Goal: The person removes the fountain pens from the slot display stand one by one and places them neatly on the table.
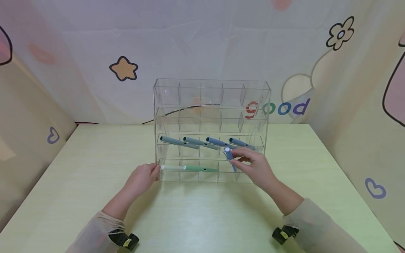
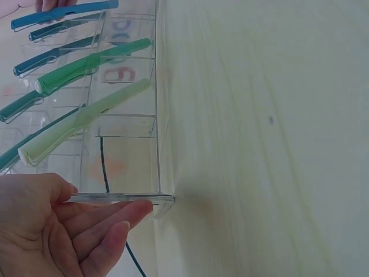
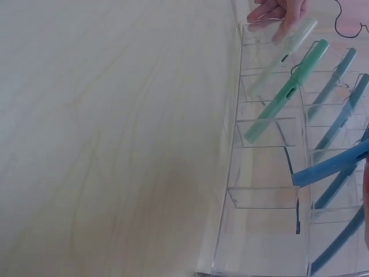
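A clear acrylic rack (image 1: 190,95) with tiers of small compartments stands upright on the table. My left hand (image 1: 142,179) grips its lower left side, thumb on one face of the side panel (image 2: 121,198) and fingers on the other. Between thumb and fingers, my right hand (image 1: 254,167) pinches a blue pen (image 3: 328,167), tilted in front of the lowest tier, right of centre. A whitish pen (image 1: 172,168) and a green pen (image 1: 200,169) lie in the lowest tier's left compartments. One tier up rest several blue-toned pens (image 1: 190,141), clip ends toward the left.
The two upper tiers hold no pens. Pale wood-look table (image 1: 196,214) spreads in front and to both sides of the rack. A printed cloth backdrop (image 1: 202,52) hangs behind it. Black wrist cameras (image 1: 124,239) are strapped over both sleeves.
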A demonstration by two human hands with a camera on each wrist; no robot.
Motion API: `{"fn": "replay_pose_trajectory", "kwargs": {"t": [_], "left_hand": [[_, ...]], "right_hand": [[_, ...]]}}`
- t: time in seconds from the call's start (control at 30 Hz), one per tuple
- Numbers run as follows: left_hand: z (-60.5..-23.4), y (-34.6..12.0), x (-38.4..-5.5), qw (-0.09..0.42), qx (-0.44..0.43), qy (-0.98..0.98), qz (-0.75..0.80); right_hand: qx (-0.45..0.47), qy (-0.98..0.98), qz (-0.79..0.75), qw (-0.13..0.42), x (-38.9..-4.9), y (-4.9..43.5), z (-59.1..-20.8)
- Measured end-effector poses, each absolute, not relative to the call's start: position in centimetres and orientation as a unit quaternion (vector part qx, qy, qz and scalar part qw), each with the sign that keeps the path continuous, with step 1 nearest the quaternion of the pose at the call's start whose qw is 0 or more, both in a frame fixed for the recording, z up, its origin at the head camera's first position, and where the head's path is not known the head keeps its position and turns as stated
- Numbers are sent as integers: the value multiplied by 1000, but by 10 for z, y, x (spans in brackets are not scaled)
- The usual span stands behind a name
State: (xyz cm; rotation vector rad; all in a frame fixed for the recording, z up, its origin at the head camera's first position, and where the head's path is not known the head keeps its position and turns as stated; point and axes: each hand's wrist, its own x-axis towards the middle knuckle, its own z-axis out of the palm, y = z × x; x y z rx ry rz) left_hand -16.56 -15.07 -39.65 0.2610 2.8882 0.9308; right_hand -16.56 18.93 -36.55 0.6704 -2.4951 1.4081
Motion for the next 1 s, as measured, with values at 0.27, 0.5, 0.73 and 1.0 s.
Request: {"fn": "replay_pose_trajectory", "kwargs": {"t": [0.27,0.5,0.73,1.0], "left_hand": [[-397,-151,-165,54,81,946,310],[-398,-152,-166,43,89,947,305],[-396,-151,-165,51,83,946,309],[-396,-150,-165,50,81,948,304]], "right_hand": [[228,-837,482,127,-163,196,-365],[207,-838,488,126,-161,200,-364],[199,-841,487,123,-159,204,-363],[179,-844,493,111,-160,209,-362]]}}
